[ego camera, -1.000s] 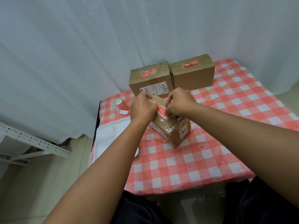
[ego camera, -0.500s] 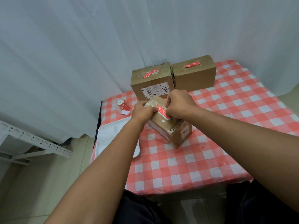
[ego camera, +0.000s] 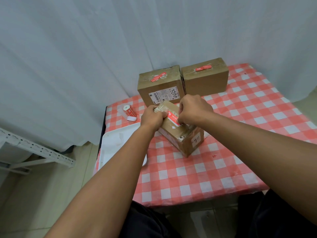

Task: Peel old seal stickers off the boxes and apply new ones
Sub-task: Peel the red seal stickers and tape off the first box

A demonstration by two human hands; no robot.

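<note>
- Red seal sticker (ego camera: 173, 119) sits on top of the small box (ego camera: 181, 134), across its taped seam; thin film, likely tears if yanked, so lift at a free end and peel low.
- Right hand (ego camera: 194, 109) grip pinched at the sticker's near end.
- Left hand (ego camera: 151, 116) grip clamped on the box's far-left corner, bracing it; box looks light, would slide otherwise.
- Behind the small box: two bigger boxes (ego camera: 160, 86) (ego camera: 205, 78). Left of it: sticker roll (ego camera: 129, 112), white tray (ego camera: 118, 143) on the bench (ego camera: 205, 169).
</note>
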